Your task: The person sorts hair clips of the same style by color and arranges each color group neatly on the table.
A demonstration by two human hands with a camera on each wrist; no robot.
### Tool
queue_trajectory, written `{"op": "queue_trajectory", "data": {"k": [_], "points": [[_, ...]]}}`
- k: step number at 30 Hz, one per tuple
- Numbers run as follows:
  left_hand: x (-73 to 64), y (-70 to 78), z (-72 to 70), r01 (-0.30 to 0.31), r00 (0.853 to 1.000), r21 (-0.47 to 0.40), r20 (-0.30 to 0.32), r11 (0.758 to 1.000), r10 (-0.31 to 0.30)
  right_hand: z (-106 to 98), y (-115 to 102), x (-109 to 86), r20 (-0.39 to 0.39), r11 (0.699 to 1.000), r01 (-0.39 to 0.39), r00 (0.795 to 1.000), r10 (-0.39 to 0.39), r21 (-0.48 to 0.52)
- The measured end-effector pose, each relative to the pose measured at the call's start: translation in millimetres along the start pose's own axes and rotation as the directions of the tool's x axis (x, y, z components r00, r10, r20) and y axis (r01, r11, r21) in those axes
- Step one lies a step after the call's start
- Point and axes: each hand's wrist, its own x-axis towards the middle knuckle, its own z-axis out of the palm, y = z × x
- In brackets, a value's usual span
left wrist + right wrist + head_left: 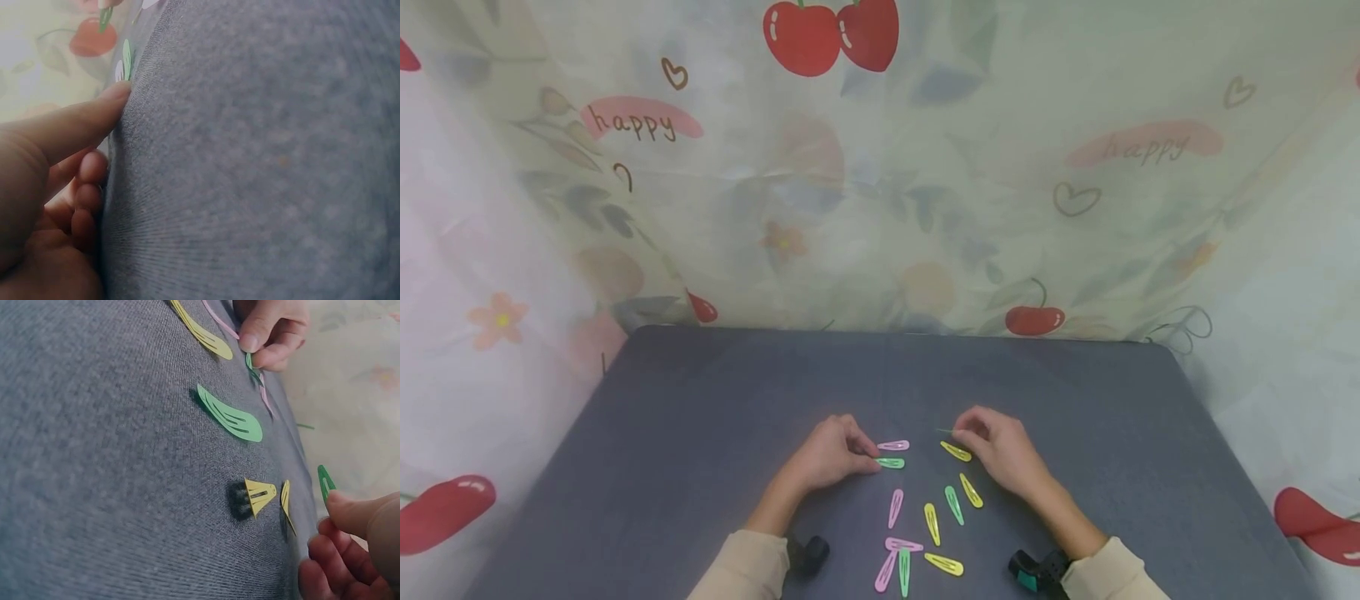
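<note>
My left hand (835,452) pinches the near end of a green snap hair clip (891,462) low over the dark table, just below a pink hair clip (894,446). Between thumb and fingers, my right hand (997,447) pinches another green hair clip (325,480), held up above the cloth; in the head view it appears as a thin green line. A yellow hair clip (956,451) lies just under the right fingers, and a second yellow clip (972,490) sits nearer to me. The left wrist view shows the left thumb beside the green clip (127,59).
Several more clips lie scattered between my forearms: a green clip (954,505), a yellow clip (932,523) and a pink clip (896,508). Closer to me, a pink clip (904,545) overlaps others. A printed curtain (880,208) hangs behind the table (737,375).
</note>
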Motion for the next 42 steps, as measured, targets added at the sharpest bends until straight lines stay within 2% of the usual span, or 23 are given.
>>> {"op": "queue_trajectory", "data": {"k": [6, 12, 20, 31, 37, 42], "points": [[0.1, 0.2, -0.3, -0.004, 1.000, 0.001, -0.002, 1.000, 0.004, -0.6, -0.8, 2.3, -0.051, 0.997, -0.067, 0.996, 0.068, 0.023], [-0.2, -0.3, -0.1, -0.011, 1.000, 0.004, -0.005, 1.000, 0.011, -3.9, 1.7, 8.6, -0.076, 0.992, -0.099, 0.992, 0.105, 0.073], [-0.1, -0.2, 0.2, -0.007, 1.000, 0.011, -0.004, 1.000, 0.007, -13.6, 11.1, 18.3, -0.092, 0.978, -0.138, 0.984, 0.153, 0.154], [-3.3, -3.1, -2.6, -0.015, 1.000, 0.012, -0.022, 1.000, 0.015, -25.1, 29.5, 36.7, -0.130, 0.967, -0.187, 0.969, 0.210, 0.170], [-0.1, -6.2, 0.2, -0.016, 1.000, 0.015, -0.014, 1.000, 0.017, -38.5, 53.0, 43.4, -0.135, 0.969, -0.221, 0.963, 0.235, 0.109], [1.1, -5.8, 2.1, -0.030, 0.999, -0.003, -0.009, 1.000, 0.030, -53.3, 74.1, 49.4, -0.148, 0.984, -0.176, 0.974, 0.174, 0.000]]}}
